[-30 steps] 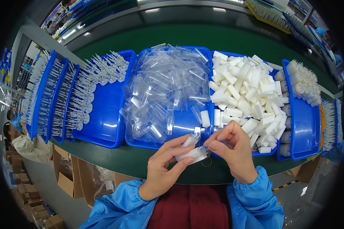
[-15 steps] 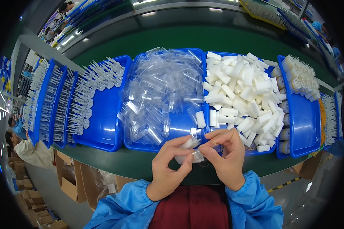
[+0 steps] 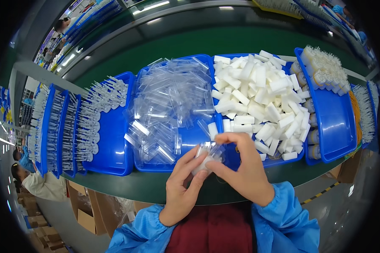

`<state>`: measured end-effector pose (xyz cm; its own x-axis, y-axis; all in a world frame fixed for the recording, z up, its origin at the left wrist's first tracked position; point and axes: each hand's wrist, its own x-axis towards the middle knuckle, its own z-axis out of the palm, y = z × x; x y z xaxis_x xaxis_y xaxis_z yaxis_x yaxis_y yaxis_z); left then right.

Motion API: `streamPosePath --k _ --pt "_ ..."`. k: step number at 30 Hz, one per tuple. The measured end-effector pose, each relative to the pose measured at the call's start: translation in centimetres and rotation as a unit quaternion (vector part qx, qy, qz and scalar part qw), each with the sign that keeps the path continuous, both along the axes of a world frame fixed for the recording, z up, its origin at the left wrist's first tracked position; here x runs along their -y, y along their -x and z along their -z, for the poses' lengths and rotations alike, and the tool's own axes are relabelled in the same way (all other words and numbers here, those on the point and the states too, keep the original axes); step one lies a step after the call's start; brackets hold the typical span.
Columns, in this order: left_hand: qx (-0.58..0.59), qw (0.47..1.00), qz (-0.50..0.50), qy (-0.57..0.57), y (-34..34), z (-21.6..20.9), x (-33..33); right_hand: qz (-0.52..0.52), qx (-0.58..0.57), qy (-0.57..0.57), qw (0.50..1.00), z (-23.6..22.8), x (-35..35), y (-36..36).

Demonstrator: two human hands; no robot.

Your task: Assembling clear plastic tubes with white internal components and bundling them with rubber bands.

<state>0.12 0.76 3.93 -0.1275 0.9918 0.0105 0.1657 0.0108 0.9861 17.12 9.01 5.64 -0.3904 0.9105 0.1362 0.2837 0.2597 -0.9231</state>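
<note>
My left hand [image 3: 183, 179] is closed round a small white piece [image 3: 199, 164], its fingers on one side and the thumb below. Clear plastic [image 3: 213, 148] shows at the far end of that piece, partly blurred. My right hand [image 3: 245, 168] presses its thumb on the same piece, while its index finger arches over the clear end. Just beyond the hands, a blue tray [image 3: 194, 137] carries a heap of clear plastic sleeves [image 3: 169, 92]. To its right lies a pile of white rectangular blocks [image 3: 261, 88] in another blue tray. One white block [image 3: 213, 131] rests by the trays' shared edge.
On the left, a blue tray [image 3: 114, 143] holds thin white-stemmed parts [image 3: 93, 122], with similar filled trays standing beyond it. At right, a blue tray [image 3: 335, 126] has bundled whitish parts [image 3: 325, 69]. Cardboard boxes [image 3: 88, 211] stand below the green table [image 3: 156, 185]; people work farther off.
The view has shifted slightly. My right hand's fingers have moved from a close pinch at the piece to a wider arch, with the thumb pressed on it. My left hand keeps its hold.
</note>
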Motion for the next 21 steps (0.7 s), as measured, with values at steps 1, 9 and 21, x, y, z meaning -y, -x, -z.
streamPosePath --k 1,9,21 --pt "-0.031 0.999 0.022 -0.006 0.4 -0.4 -0.2 -0.003 0.037 -0.093 0.995 -0.5 0.0 -0.3" --pt "0.068 0.989 0.131 -0.005 0.1 -1.4 0.1 -0.01 0.134 -0.253 0.958 -0.4 0.6 0.0" --pt "0.362 0.875 0.155 0.283 -0.3 -1.6 -0.4 -0.115 0.097 -0.25 0.956 -0.3 1.4 -1.0"
